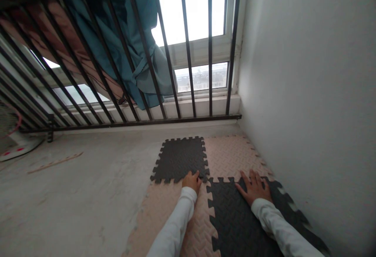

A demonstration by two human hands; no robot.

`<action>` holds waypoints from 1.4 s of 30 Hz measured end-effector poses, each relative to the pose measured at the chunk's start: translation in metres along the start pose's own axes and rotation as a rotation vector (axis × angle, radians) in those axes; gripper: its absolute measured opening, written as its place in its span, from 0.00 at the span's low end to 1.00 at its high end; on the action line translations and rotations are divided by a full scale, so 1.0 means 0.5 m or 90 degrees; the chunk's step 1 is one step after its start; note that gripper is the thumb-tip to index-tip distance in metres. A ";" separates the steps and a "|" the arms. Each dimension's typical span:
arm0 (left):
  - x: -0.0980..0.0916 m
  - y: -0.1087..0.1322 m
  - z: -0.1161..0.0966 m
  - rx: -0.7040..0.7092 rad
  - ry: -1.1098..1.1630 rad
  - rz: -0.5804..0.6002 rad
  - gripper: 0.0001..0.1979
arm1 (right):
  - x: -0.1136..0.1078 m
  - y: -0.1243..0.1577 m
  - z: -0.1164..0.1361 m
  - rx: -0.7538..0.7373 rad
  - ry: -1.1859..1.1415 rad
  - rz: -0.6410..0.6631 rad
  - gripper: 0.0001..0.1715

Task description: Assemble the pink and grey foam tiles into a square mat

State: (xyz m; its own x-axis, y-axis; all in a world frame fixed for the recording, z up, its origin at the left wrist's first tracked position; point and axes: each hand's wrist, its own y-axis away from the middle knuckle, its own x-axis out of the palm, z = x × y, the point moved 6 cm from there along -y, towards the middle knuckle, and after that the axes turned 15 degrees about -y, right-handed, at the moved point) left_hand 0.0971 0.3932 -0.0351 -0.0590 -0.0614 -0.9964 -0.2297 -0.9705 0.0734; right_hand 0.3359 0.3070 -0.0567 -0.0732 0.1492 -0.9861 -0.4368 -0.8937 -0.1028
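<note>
Fan [22,145]: partly in view, far to the left of both hands; white base on the floor.

Strip [55,163]: thin, tan, on the bare floor [88,198], well left of the left hand.

Pink cloth [63,29] and teal cloth [161,73]: hanging behind the dark railing [188,120], beyond and left of the left hand.

Near pink tile [158,206]: foam, toothed edges, flat beneath the left forearm.

Far dark tile [182,157]: foam, toothed edges, flat, just beyond the left hand.

Left hand [192,181]: pale sleeve; fingers narrow, bent and drawn together, touching the near right corner of the far dark tile at its seam with the near pink tile. Whether an edge is pinched cannot be told.

Window [198,10]: behind the railing, beyond the space between the hands.

Far pink tile [232,155]: flat, just beyond the right hand.

Near dark tile [232,214]: flat, beneath the right hand and forearm.

Right hand [255,188]: pale sleeve; palm down, fingers spread wide, fingertips at the seam between near dark tile and far pink tile; grasps nothing.

Wall [308,73]: plain, pale, right of the right hand.
</note>
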 end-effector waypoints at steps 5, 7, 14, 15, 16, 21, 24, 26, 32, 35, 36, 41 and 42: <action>-0.006 0.001 -0.002 0.009 -0.016 0.021 0.20 | -0.001 0.001 -0.001 0.008 0.009 0.022 0.36; -0.006 0.002 -0.003 0.015 -0.018 0.023 0.20 | -0.002 0.001 -0.001 0.009 0.007 0.026 0.36; 0.008 0.000 -0.010 0.043 -0.047 0.029 0.20 | -0.003 0.001 -0.001 0.015 0.001 0.042 0.37; 0.009 -0.001 -0.011 0.046 -0.054 0.033 0.20 | -0.002 0.001 -0.001 0.017 0.001 0.047 0.37; 0.009 -0.002 -0.011 0.048 -0.060 0.038 0.20 | -0.001 0.001 -0.002 0.019 0.001 0.051 0.37; -0.007 -0.004 -0.006 0.057 -0.073 0.059 0.19 | 0.010 -0.006 -0.008 0.003 -0.005 0.039 0.39; -0.023 -0.008 -0.018 0.074 -0.088 0.019 0.17 | 0.014 -0.008 -0.010 -0.002 -0.004 0.026 0.39; -0.027 -0.015 -0.038 0.093 -0.082 -0.040 0.19 | 0.014 -0.007 -0.009 0.004 0.002 0.029 0.39; 0.029 -0.048 -0.090 0.092 -0.013 -0.060 0.26 | -0.001 0.000 -0.002 0.013 -0.003 0.042 0.38; 0.037 -0.064 -0.097 0.107 0.009 -0.033 0.25 | 0.000 0.000 -0.003 0.008 -0.009 0.046 0.39; 0.035 -0.068 -0.097 0.110 0.014 -0.029 0.25 | 0.002 -0.001 -0.004 0.005 -0.009 0.043 0.39; 0.033 -0.074 -0.088 0.159 -0.001 -0.069 0.24 | 0.019 -0.008 -0.015 -0.020 -0.004 0.015 0.40; 0.037 -0.074 -0.076 0.144 -0.013 -0.080 0.26 | 0.022 -0.009 -0.016 -0.025 -0.002 0.012 0.41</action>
State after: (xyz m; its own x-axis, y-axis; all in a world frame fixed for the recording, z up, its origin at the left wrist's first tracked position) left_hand 0.1413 0.4190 -0.0577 -0.0363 0.0628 -0.9974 -0.4472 -0.8936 -0.0400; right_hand 0.3443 0.3094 -0.0679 -0.0842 0.1344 -0.9873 -0.3994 -0.9123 -0.0901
